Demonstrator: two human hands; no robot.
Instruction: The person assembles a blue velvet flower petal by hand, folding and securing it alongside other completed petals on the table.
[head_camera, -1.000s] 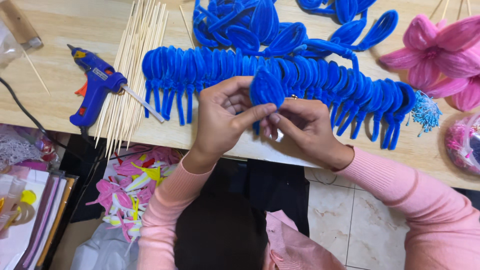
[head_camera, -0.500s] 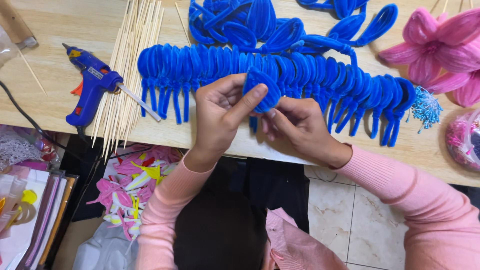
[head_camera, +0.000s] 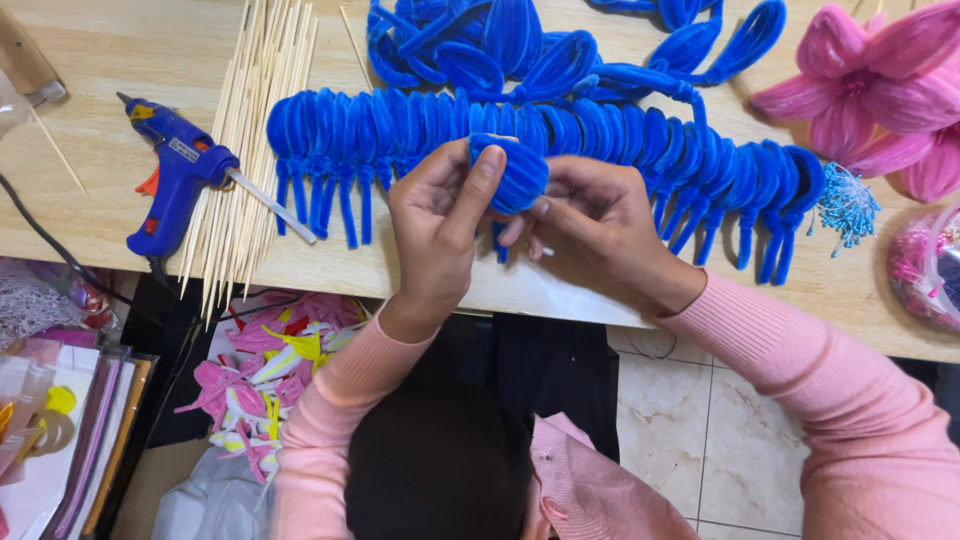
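Both hands hold one blue pipe-cleaner petal (head_camera: 513, 172) above the front edge of a wooden table (head_camera: 130, 50). My left hand (head_camera: 437, 225) pinches its left side with thumb and fingers. Fingertips of my right hand (head_camera: 600, 230) press on its right side and stem. Behind the hands lies a long row of matching blue petals (head_camera: 640, 140), laid side by side with stems toward me. More blue petals (head_camera: 500, 40) are piled farther back.
A blue glue gun (head_camera: 175, 175) lies at the left beside a bundle of thin wooden skewers (head_camera: 250, 130). Pink fuzzy flowers (head_camera: 870, 80) and blue stamens (head_camera: 848, 205) sit at the right. Coloured scraps (head_camera: 260, 370) lie below the table.
The held petal has been turned and lifted slightly. My left thumb now lies over its front, and the right fingers have shifted to its lower side.
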